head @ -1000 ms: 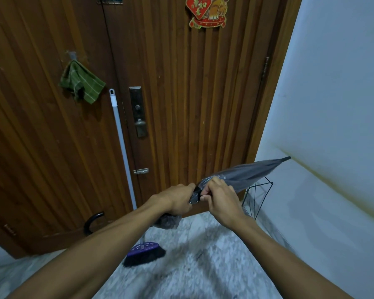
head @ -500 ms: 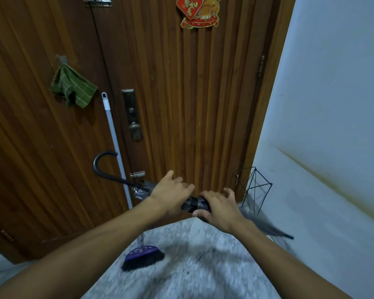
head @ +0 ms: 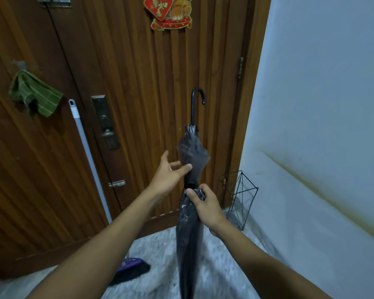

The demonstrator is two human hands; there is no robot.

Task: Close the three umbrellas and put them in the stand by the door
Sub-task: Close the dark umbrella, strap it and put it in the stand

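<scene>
R hand (head: 205, 207) clamped round middle of folded dark-grey umbrella w/ black hook handle (head: 189, 223), held upright, hook up at 12 o'clock. L hand (head: 170, 174) fingers spread, fingertips (head: 188, 167) touching loose canopy above the strap. Black wire-frame stand (head: 244, 199) at 3 o'clock of grip, nr ribbed brown wooden door (head: 138, 83), apart from umbrella.

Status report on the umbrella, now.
Right hand clamped on folded umbrella, upright, hook handle up. Left hand open, fingers touching canopy. Wire stand empty, nothing blocking it.
</scene>
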